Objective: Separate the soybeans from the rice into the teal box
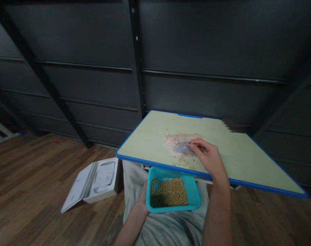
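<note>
My left hand [144, 198] grips the left side of a turquoise plastic basket [193, 191], its fingers mostly hidden behind the wall. Round yellow soybeans [172, 191] lie in the basket, with a darker green patch of beans [157, 200] at its lower left. Over the table, my right hand [205, 152] pinches a clear, half-round plastic piece, like a protractor [182, 148]. It rests at a spread of pale grains mixed with orange-yellow bits [174, 139]. Several loose soybeans [184, 160] are scattered between this spread and the table's near edge.
The pale green tabletop [237, 153] has a blue rim, and the basket sits just below its near edge, above my lap. An open white box [104, 181] stands on the wooden floor at the left. Dark panels [209, 44] rise behind the table.
</note>
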Motion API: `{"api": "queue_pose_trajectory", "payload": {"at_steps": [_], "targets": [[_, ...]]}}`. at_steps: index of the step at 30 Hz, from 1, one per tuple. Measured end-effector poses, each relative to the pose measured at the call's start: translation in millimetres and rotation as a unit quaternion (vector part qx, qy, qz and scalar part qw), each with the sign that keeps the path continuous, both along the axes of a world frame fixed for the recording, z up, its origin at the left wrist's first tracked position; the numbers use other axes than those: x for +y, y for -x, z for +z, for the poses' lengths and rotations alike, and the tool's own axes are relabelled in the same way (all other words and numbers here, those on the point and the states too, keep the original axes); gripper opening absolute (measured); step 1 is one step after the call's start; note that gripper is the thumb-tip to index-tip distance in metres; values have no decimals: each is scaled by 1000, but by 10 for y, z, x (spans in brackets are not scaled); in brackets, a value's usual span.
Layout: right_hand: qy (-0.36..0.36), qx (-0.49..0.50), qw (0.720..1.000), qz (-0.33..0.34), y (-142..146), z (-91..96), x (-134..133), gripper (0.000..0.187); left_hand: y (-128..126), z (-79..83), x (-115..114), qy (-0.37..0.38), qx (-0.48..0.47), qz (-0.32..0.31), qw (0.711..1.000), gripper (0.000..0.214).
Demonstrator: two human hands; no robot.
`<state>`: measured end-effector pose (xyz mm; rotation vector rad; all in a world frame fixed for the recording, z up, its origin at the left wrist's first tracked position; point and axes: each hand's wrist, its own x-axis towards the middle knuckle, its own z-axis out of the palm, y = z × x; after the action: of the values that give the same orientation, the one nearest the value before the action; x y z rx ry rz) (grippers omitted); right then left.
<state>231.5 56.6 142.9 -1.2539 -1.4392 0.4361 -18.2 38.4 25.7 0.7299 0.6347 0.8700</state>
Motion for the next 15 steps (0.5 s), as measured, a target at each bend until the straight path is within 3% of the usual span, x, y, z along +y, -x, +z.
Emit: {"api": "queue_pose_trajectory", "payload": {"at_steps": [6,15], "targets": [[3,-13,1000,13,13,19,-12,20,21,-61,23,5,-34,15,999,99],[1,-21,999,32,36,42,-43,20,26,-80,-9,51,-73,6,996,89]]}}
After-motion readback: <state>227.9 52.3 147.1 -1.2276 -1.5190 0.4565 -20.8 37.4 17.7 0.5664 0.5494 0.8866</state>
